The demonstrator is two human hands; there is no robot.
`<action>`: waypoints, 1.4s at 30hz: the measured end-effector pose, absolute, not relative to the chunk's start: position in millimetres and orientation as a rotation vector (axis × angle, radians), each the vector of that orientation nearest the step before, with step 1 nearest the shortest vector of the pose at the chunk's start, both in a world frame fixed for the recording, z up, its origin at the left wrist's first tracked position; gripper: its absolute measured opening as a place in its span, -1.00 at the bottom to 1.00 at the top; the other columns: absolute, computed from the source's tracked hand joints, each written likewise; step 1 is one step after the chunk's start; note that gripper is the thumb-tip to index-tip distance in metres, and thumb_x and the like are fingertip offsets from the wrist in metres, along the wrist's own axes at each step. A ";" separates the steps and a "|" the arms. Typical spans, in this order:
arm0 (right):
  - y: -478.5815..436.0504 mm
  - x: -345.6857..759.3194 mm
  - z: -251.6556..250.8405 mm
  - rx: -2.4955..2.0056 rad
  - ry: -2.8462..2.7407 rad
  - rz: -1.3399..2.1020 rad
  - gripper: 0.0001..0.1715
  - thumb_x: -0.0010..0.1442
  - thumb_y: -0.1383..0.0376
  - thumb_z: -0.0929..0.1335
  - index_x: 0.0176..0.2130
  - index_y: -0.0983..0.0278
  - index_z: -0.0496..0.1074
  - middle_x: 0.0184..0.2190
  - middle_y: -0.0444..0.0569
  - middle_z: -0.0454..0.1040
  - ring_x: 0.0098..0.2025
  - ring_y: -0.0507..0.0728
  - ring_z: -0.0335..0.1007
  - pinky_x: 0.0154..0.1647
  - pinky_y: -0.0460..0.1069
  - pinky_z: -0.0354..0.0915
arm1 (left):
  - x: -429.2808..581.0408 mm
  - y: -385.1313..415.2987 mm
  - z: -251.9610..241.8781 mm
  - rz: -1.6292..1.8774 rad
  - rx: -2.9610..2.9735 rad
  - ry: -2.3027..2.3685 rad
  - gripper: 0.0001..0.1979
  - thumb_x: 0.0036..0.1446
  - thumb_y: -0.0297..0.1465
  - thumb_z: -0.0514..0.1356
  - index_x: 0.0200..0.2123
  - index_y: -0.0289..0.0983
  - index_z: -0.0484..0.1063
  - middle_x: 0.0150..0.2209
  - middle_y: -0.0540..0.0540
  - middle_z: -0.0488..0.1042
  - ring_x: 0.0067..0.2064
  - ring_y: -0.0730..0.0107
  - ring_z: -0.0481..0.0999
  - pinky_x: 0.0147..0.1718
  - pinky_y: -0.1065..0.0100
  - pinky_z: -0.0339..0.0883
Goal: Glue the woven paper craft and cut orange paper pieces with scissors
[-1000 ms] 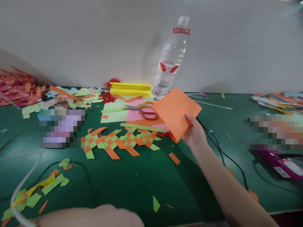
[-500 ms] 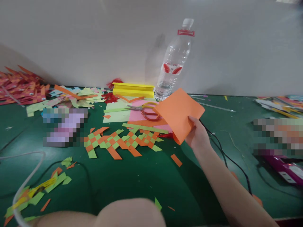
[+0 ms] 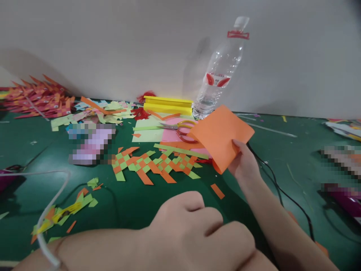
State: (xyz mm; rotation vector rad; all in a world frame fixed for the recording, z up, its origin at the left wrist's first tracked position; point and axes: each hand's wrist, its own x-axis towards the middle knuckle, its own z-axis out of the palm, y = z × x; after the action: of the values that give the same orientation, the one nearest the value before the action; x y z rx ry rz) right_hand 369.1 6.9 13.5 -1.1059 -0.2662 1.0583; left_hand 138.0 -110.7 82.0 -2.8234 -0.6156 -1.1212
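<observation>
My right hand (image 3: pixel 244 165) pinches a folded orange paper sheet (image 3: pixel 221 136) by its lower right corner and holds it tilted above the green table (image 3: pixel 158 210). Close to the camera, my left hand (image 3: pixel 197 233) is curled into a loose fist, knuckles up; nothing shows in it. Just left of the orange sheet lie orange-handled scissors (image 3: pixel 180 130) on light green and pink paper sheets (image 3: pixel 146 131). In front of those lies a woven strip of orange and green paper (image 3: pixel 152 165).
A clear plastic water bottle (image 3: pixel 221 71) stands by the wall, with a yellow folded stack (image 3: pixel 168 105) beside it. Paper scraps (image 3: pixel 93 113) and red-orange woven pieces (image 3: pixel 42 98) lie at the left. A black cable (image 3: pixel 279 188) runs along the right, a white cable (image 3: pixel 47 210) at the near left.
My left hand has risen from the bottom edge into view, closed, toward the centre. The right hand keeps holding the orange sheet; the view has shifted slightly left.
</observation>
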 end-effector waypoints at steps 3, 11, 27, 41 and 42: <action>8.3 370.9 7.8 -1.076 -0.301 1.042 -0.77 -0.01 0.38 0.42 -0.26 0.24 0.51 -0.20 -0.09 0.60 -0.18 0.11 0.54 -0.25 -0.02 0.53 | 158.1 -99.4 77.4 -1.213 -2.734 -0.586 -0.73 0.19 -0.54 0.02 -0.53 -0.29 0.35 -0.62 0.04 0.18 -0.61 0.45 0.08 -0.62 0.28 -0.13; 12.4 383.3 -7.9 -0.947 -0.391 1.017 -0.64 -0.09 0.28 0.53 -0.22 0.25 0.51 -0.16 -0.07 0.60 -0.15 0.12 0.54 -0.20 -0.04 0.52 | 131.2 -94.3 2.3 -0.876 -2.750 -0.393 -0.81 0.15 -0.54 0.01 -0.47 -0.30 0.34 -0.62 0.03 0.20 -0.63 0.44 0.16 -0.63 0.28 -0.07; -10.0 318.4 25.0 -0.869 -0.561 1.206 -0.58 -0.03 0.15 0.51 -0.16 0.23 0.50 -0.03 0.00 0.55 0.09 0.25 0.43 0.02 0.10 0.46 | 101.8 -75.5 -0.8 -1.532 -3.227 -1.543 -0.62 0.29 -0.37 -0.02 0.16 -0.20 0.05 -0.28 -0.02 0.39 -0.50 0.51 0.39 -0.51 0.42 0.28; -21.5 299.5 0.6 -0.947 -0.628 1.225 -0.61 -0.07 0.18 0.53 -0.21 0.22 0.49 -0.07 -0.01 0.56 -0.01 0.20 0.48 -0.03 0.07 0.47 | 98.1 -61.4 -3.2 -1.649 -3.249 -1.765 -0.70 0.22 -0.17 0.08 -0.33 -0.31 0.37 -0.56 0.05 0.28 -0.57 0.52 0.27 -0.61 0.49 0.16; -21.2 300.5 0.5 -0.946 -0.629 1.224 -0.62 -0.07 0.18 0.53 -0.21 0.22 0.49 -0.07 -0.01 0.56 -0.01 0.19 0.48 -0.03 0.06 0.47 | 98.7 -61.5 -2.8 -1.622 -3.234 -1.766 -0.71 0.22 -0.18 0.09 -0.35 -0.31 0.37 -0.55 0.04 0.29 -0.56 0.51 0.27 -0.61 0.49 0.17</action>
State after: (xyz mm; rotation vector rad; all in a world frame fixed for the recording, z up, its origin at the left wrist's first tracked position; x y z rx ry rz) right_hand 300.5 -21.2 0.5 -0.9461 -0.6286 1.2235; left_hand 98.7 -61.5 -2.8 -3.2335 -1.7656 -1.6220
